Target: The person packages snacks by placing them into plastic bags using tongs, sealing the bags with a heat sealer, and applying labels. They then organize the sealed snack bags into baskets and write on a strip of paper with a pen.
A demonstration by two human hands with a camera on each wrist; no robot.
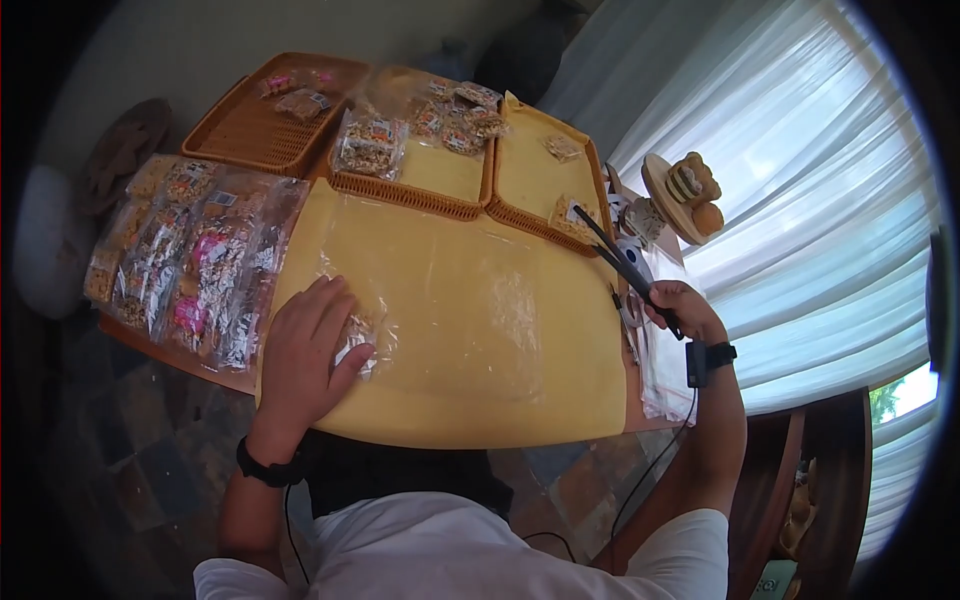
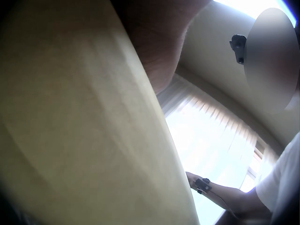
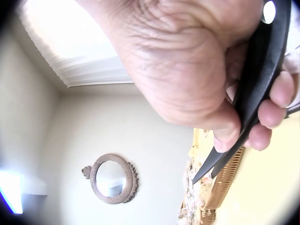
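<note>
My left hand (image 1: 312, 350) lies spread on the yellow table cover (image 1: 450, 420), its fingers fairly straight. Beneath and beside its thumb shows a crinkled clear plastic packet (image 1: 368, 330). On the right, my right hand (image 1: 683, 308) grips black tongs (image 1: 630, 268) by the handle end. In the right wrist view the fingers curl round the black tongs (image 3: 255, 89), whose two tips stand slightly apart. In the head view those tips overlap the right basket (image 1: 597, 180), near a wrapped snack packet (image 1: 572, 215). Mostly table cover fills the left wrist view.
A middle basket (image 1: 470, 207) holds several bagged snacks, and a brown basket (image 1: 225, 130) stands at the back left. Rows of packed snacks (image 1: 200, 250) cover the left end. Clear plastic sheets (image 1: 665, 375) lie at the right edge, below a wooden stand (image 1: 660, 190) with cake-like pieces.
</note>
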